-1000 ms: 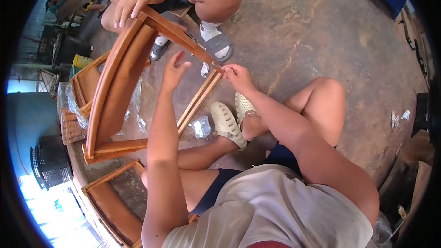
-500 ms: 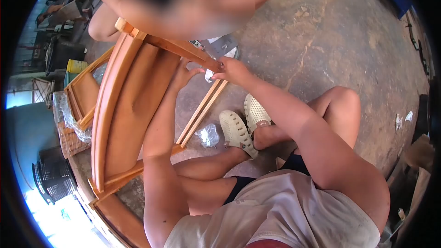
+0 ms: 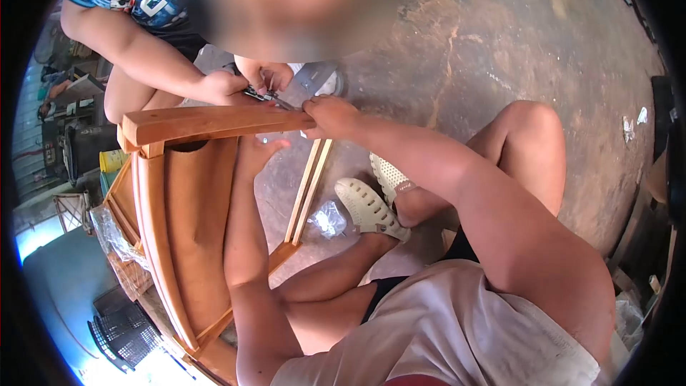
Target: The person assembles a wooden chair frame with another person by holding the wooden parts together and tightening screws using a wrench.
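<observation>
A wooden chair frame (image 3: 153, 243) with a brown sling seat (image 3: 200, 214) stands tilted at my left. My right hand (image 3: 330, 116) is closed on the near end of its thick wooden rail (image 3: 221, 123). Below that rail, my left hand (image 3: 257, 156) has its thumb stretched out; its other fingers are largely hidden by the wood. My left forearm runs along the sling seat. Just beyond the rail, a co-worker's hands (image 3: 246, 84) hold a slim metal tool (image 3: 275, 99), its tip close to my right fingers. Its exact kind is unclear.
Two parallel wooden slats (image 3: 309, 189) extend toward the floor, beside a clear plastic bag (image 3: 328, 219) and my clogs (image 3: 364, 207). A black plastic basket (image 3: 125, 336) stands at lower left, a yellow bucket (image 3: 112, 161) further back. The co-worker sits opposite.
The chair's rail has swung to lie nearly level across the view, and my right hand has moved slightly left with its end. The co-worker's hands and metal tool now show at it.
</observation>
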The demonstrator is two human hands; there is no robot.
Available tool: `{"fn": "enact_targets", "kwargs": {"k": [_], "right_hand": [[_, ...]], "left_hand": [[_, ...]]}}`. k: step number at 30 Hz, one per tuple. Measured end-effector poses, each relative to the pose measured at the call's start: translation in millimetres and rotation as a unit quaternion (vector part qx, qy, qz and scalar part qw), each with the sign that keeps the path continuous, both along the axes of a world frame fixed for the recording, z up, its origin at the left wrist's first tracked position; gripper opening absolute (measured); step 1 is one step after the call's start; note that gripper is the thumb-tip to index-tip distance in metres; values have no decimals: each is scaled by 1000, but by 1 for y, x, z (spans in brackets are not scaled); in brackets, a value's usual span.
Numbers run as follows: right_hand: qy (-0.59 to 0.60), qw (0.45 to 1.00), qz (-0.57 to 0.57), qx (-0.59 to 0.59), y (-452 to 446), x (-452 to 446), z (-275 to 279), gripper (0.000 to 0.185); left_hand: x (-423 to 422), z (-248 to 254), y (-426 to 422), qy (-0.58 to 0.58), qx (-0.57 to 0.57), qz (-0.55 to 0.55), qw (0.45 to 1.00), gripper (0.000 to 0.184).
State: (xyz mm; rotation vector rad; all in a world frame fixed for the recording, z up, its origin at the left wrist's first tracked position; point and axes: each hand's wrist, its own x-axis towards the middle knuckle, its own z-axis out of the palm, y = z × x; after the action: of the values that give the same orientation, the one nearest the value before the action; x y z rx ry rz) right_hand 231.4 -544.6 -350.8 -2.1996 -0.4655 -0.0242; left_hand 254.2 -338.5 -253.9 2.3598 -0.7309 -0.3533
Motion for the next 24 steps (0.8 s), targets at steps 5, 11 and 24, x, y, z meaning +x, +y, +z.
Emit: {"fn": "enact_targets", "kwargs": {"k": [5, 11, 24], "right_hand": [[15, 999, -31, 26, 3, -5, -5, 39], [33, 998, -34, 37, 0, -5, 2, 37], [31, 999, -9, 15, 1, 5, -2, 41]], "left_hand": [[-18, -26, -32, -12, -504, 237, 831, 94], [7, -44, -69, -24, -618, 210, 757, 106], [8, -36, -78, -27, -602, 353, 716, 96]]}}
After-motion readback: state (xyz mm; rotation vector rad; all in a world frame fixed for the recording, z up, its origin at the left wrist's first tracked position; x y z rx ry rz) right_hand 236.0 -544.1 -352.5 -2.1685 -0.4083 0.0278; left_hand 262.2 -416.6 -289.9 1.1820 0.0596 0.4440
